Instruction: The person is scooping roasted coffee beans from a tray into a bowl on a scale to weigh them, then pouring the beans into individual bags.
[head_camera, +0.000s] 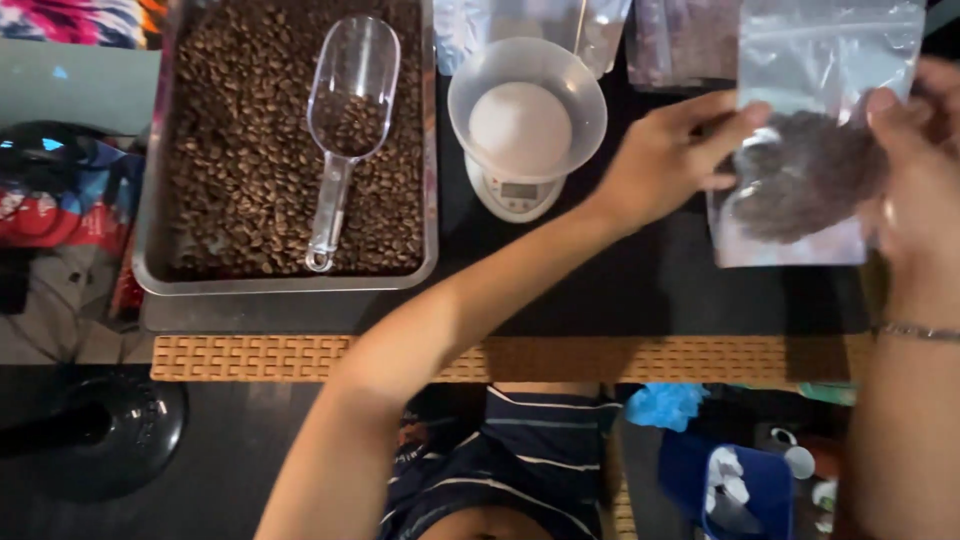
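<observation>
Clear plastic zip bag (800, 150), partly filled with dark brown coffee beans (805, 180) gathered in the lower half. Held upright above the black table, pinched at both side edges. Top part empty and flat; the seal probably open, hard to tell.

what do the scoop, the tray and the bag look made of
Scoop: clear plastic, beans show through it. Tray: probably metal, dull grey with a rolled rim. Bag: thin clear plastic film, glossy and creased, held by both hands.
</observation>
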